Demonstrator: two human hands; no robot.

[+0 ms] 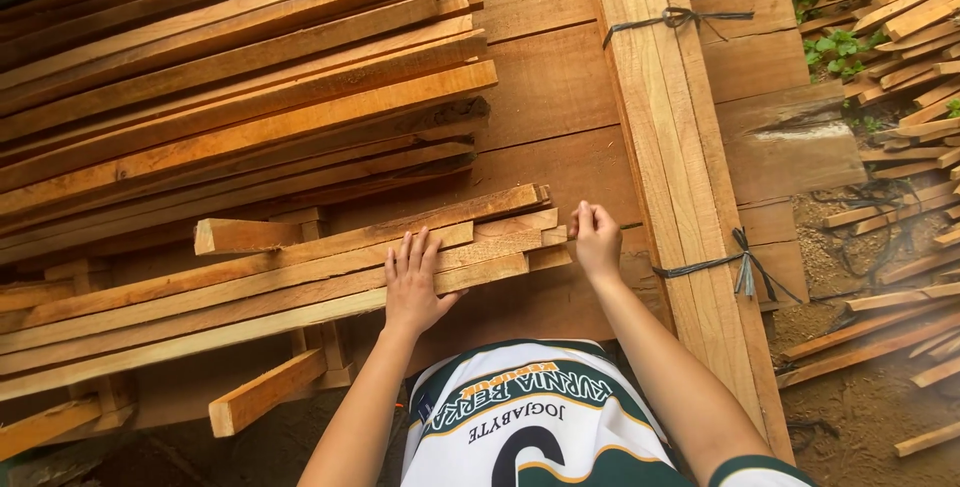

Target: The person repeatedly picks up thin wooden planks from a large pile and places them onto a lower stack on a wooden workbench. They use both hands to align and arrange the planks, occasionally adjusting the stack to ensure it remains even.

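Wooden slats [300, 282] lie under my left hand [413, 287], fingers spread flat on top, while my right hand [596, 239] clenches against their ends.

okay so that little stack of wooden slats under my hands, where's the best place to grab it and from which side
Probably at the near end of the small stack of slats, where the right hand already is. The ends line up almost flush there and jut free past the pile, so fingers can wrap from the end. The left hand lies flat on top, pinning the slats. Further along they fan apart, so a single grip there looks unlikely to hold them all.
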